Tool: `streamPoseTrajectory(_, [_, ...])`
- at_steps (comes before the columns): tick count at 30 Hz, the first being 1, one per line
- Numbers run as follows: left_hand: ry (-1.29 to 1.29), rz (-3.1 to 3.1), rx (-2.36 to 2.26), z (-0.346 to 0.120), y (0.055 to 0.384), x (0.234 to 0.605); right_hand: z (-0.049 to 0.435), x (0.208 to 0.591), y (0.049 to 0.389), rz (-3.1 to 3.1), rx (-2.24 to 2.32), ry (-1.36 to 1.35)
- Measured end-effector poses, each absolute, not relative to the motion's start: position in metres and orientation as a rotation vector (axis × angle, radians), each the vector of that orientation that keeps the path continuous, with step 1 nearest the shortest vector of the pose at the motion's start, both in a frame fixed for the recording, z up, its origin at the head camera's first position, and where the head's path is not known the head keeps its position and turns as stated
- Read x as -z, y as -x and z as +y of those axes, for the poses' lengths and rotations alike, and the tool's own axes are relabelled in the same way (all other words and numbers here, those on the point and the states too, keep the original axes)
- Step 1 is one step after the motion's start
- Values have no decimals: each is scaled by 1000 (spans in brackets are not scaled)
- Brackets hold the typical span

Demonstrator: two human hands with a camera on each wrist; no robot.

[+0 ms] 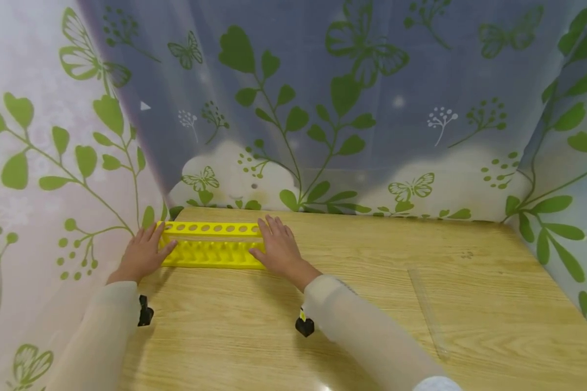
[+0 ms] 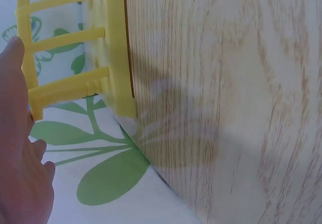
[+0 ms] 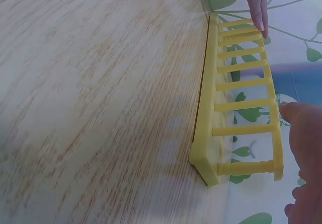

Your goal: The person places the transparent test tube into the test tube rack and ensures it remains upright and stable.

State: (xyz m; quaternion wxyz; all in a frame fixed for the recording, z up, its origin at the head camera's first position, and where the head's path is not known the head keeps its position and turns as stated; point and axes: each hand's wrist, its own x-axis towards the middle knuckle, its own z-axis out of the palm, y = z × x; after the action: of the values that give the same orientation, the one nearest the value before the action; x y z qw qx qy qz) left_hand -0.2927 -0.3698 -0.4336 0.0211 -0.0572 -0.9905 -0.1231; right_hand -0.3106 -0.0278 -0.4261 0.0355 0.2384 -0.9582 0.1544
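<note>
Yellow rack (image 1: 211,251), left hand (image 1: 144,253), right hand (image 1: 280,248) at its ends, fingers apart, wrist-side yellow label (image 1: 303,314) unreadable

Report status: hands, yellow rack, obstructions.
Left hand and right hand at opposite ends of yellow rack. Rack upright on table, holes empty. Transparent strip off to the right, seemingly not in the way.

Soft, even light over the tabletop (image 1: 372,304) in the head view, small white glare at its near edge, soft shadow by the left sleeve (image 1: 100,331), 2 wrist views dimmer and hazier, pale reflections beside the yellow rack (image 1: 214,252), wood grain softly blurred
</note>
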Motion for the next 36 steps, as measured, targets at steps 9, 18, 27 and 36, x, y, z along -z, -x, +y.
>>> streamPoseTrajectory(9, [166,-3064,383,-368,295,434,-30,431,314,-2984,-357,-744])
streamPoseTrajectory(18, [93,-3066,423,-362,292,437,-35,437,315,-2947,-223,-682])
streamPoseTrajectory(27, [33,-3065,397,-351,297,434,-39,435,316,-2856,-155,-576])
streamPoseTrajectory(36, [-28,-3056,364,-348,292,437,-44,436,314,-2882,-80,-589])
